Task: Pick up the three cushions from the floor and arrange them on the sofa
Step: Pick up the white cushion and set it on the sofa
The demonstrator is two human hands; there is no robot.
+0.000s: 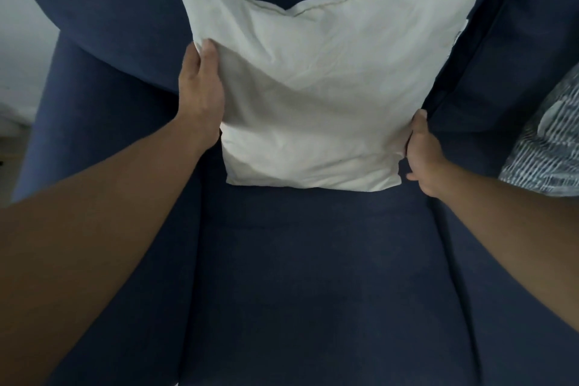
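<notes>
Standing upright on the sofa (pixel 313 260) seat, the white cushion (pixel 313 88) leans against the backrest between both hands. Left hand (pixel 200 88) grips its left edge, fingers (pixel 209 52) together. Right hand (pixel 424 157) clamps the lower right corner. Patterned cushion (pixel 545 147) lies right of the right hand.

Your navy sofa (pixel 313 276) carries a white cushion (pixel 322 97) against its backrest, a striped cushion (pixel 545 147) at its right edge.

1. Dim overall, cool cast; brightest patch is the wall (pixel 18 50) far left.
2. Soft shadow across the white cushion (pixel 316 88).
3. Wide-angle bending at edges; slightly soft focus.
</notes>
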